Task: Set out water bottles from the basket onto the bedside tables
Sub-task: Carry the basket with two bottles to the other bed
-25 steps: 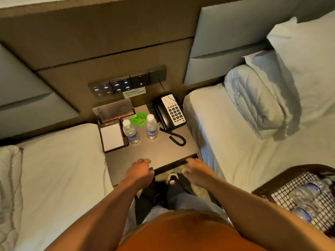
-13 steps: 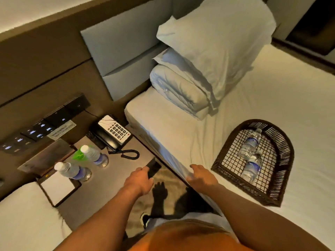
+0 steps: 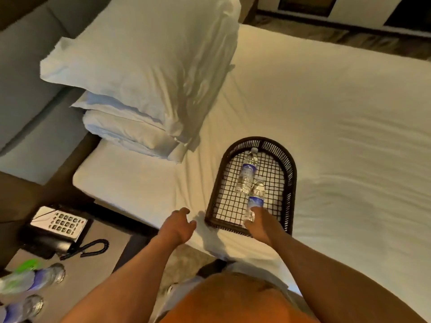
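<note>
Clear plastic water bottle (image 3: pixel 254 201) nearest the dark woven basket's (image 3: pixel 292 173) front rim meets the right hand (image 3: pixel 260 223), grip unclear; next, closing and lifting; left hand (image 3: pixel 177 226) loosely open, empty.

Two table bottles (image 3: pixel 28 292) blurred, cut by left edge; right hand (image 3: pixel 262 223) hides near bottle's (image 3: pixel 255 201) base

— Bottles, lower centre of frame? 
— Two lying in one basket (image 3: pixel 290 173): far bottle (image 3: pixel 247 172), near bottle (image 3: pixel 256 198).
— Lower left corner?
— Two more on the bedside table (image 3: pixel 109 257): upper bottle (image 3: pixel 44 277), lower bottle (image 3: pixel 23 307). Four bottles total.
— Phones?
— One telephone (image 3: pixel 63 226), left edge.
— Bedding, upper left?
— One pillow (image 3: pixel 149 59), one folded duvet (image 3: pixel 126 131) under it.
— Hands?
— Two: left hand (image 3: pixel 178 227), right hand (image 3: pixel 262 223).
</note>
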